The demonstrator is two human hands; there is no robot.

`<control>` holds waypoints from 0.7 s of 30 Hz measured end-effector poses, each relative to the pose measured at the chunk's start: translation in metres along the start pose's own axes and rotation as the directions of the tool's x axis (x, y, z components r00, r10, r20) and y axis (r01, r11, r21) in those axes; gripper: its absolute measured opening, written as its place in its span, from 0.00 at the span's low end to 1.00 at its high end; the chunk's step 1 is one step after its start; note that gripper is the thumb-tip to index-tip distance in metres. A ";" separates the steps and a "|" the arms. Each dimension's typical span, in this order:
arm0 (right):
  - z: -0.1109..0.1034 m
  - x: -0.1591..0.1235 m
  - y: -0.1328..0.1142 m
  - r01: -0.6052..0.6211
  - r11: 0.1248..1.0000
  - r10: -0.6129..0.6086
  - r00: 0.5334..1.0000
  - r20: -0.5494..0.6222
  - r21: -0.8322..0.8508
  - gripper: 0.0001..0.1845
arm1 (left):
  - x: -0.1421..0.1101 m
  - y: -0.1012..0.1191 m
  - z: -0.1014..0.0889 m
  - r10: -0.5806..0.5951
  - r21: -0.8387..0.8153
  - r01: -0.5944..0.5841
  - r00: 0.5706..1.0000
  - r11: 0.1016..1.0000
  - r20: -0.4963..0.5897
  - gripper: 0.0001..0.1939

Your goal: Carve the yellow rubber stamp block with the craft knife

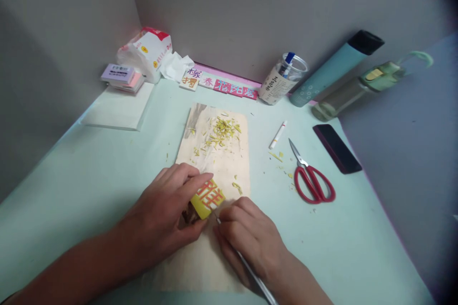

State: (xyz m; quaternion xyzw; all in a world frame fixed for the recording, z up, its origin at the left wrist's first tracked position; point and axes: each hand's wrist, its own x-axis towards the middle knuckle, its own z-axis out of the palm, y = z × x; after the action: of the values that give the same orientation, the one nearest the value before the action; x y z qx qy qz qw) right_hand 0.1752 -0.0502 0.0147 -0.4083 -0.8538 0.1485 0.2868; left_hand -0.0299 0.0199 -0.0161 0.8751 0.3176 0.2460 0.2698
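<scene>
My left hand [171, 205] is closed around a small yellow block [207, 198] with a red character carved on its face, pressing it onto a pale wooden board [229, 162]. Just to its right, my right hand [246, 238] grips a thin metal carving tool [250, 274] like a pen. The tool's tip touches the lower right edge of the block. Yellow shavings [222, 131] lie scattered over the far half of the board.
Red-handled scissors [311, 178] and a white marker [278, 134] lie right of the board, a black phone [336, 147] further right. Finished carved blocks [222, 86], a jar [282, 78], two bottles [336, 74], a tissue pack [146, 52] and erasers [119, 76] line the back wall.
</scene>
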 end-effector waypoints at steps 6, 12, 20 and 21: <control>-0.001 0.002 -0.003 0.000 0.994 0.001 1.000 -0.007 0.109 0.08 | 0.001 -0.001 0.000 0.011 0.008 -0.011 1.000 1.000 0.021 0.29; 0.002 0.002 -0.006 -0.105 0.988 0.123 0.978 -0.168 0.116 0.11 | -0.001 0.000 -0.002 0.000 0.013 0.000 0.999 1.000 0.044 0.29; 0.007 0.002 -0.004 -0.120 0.986 0.138 0.978 -0.159 0.120 0.12 | -0.001 0.001 -0.001 0.004 0.017 -0.004 0.999 1.000 0.041 0.29; 0.007 0.002 -0.004 -0.115 0.985 0.135 0.978 -0.158 0.127 0.12 | -0.001 0.001 -0.001 0.005 0.019 -0.005 0.999 1.000 0.040 0.29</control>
State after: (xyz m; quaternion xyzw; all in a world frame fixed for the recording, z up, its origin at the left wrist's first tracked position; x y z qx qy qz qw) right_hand 0.1673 -0.0514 0.0120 -0.4547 -0.7892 0.1815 0.3706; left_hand -0.0308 0.0189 -0.0147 0.8832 0.3123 0.2261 0.2670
